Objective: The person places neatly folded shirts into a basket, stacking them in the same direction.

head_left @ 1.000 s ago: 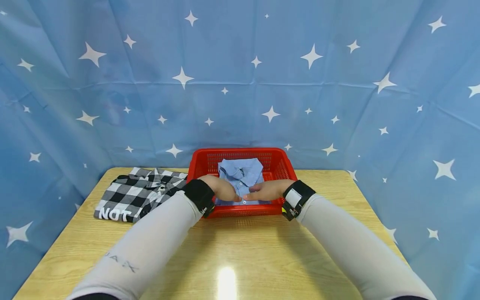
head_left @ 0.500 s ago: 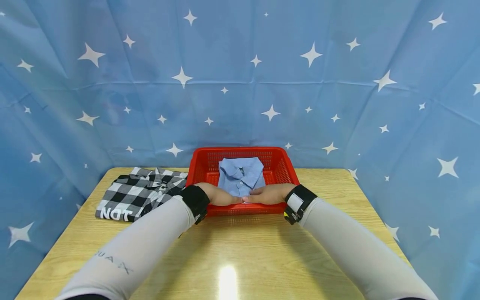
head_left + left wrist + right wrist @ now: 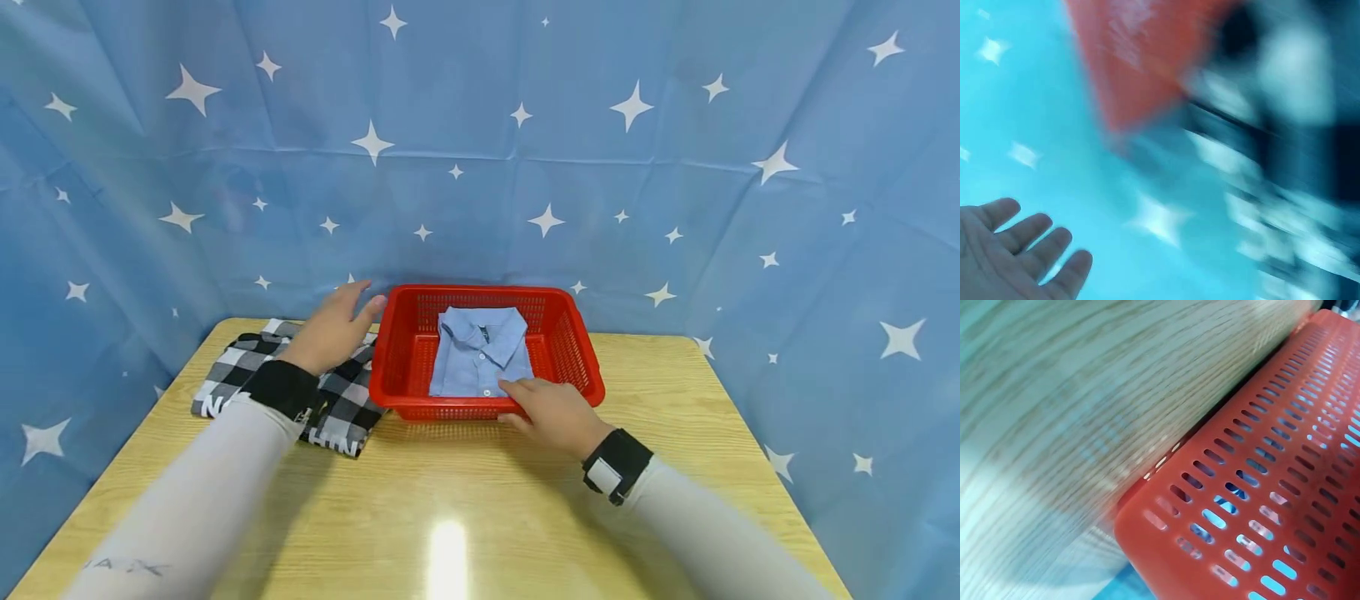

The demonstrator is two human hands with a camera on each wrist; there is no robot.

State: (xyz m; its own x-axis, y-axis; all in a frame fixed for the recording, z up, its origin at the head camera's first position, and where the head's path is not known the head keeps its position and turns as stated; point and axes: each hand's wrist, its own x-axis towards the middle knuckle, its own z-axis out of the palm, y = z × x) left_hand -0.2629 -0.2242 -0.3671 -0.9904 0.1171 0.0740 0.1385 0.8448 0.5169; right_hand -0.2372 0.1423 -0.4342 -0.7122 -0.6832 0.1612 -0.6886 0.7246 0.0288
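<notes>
A folded light blue collared shirt (image 3: 480, 354) lies inside a red slotted plastic basket (image 3: 397, 392) at the back of the table. My left hand (image 3: 330, 329) is held above a folded black-and-white checked shirt (image 3: 345, 408), left of the basket, fingers spread and holding nothing. In the left wrist view the fingers of that hand (image 3: 1022, 250) are extended; the checked shirt (image 3: 1285, 231) is blurred there. My right hand (image 3: 555, 414) is at the basket's front rim, right of the middle, fingers loosely extended; whether it touches the rim is unclear. The right wrist view shows the basket's slotted side (image 3: 1241, 487) without the hand.
The wooden table (image 3: 390, 517) extends in front of and to the right of the basket. Behind it hangs a blue curtain (image 3: 480, 200) with white stars, close to the basket's back side.
Both hands have left the blue shirt's front edge inside the basket. The left hand has swung left over the checked shirt; the right has drawn back slightly to the front rim.
</notes>
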